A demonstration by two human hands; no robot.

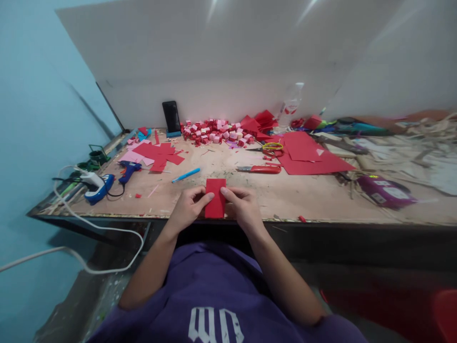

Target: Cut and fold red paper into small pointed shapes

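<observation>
A small red paper rectangle point(215, 202) is held upright between my two hands at the table's front edge. My left hand point(191, 207) pinches its left side, thumb on the front face and fingers behind. On the opposite side my right hand point(243, 206) grips the paper the same way, its thumb near the upper right. The fingertips behind the sheet are hidden. Just beyond the paper lie a blue pen point(186, 175) and a red utility knife point(264, 169). Scissors with yellow and red handles point(273, 148) rest farther back.
Small red and pink paper cubes point(214, 132) are heaped at the back, beside a propped phone point(172, 116). Red paper scraps point(157, 155) and a blue glue gun point(129, 171) lie left, near a corded power strip point(100, 189). Large red sheets point(310, 164) and a purple packet point(384, 191) lie right.
</observation>
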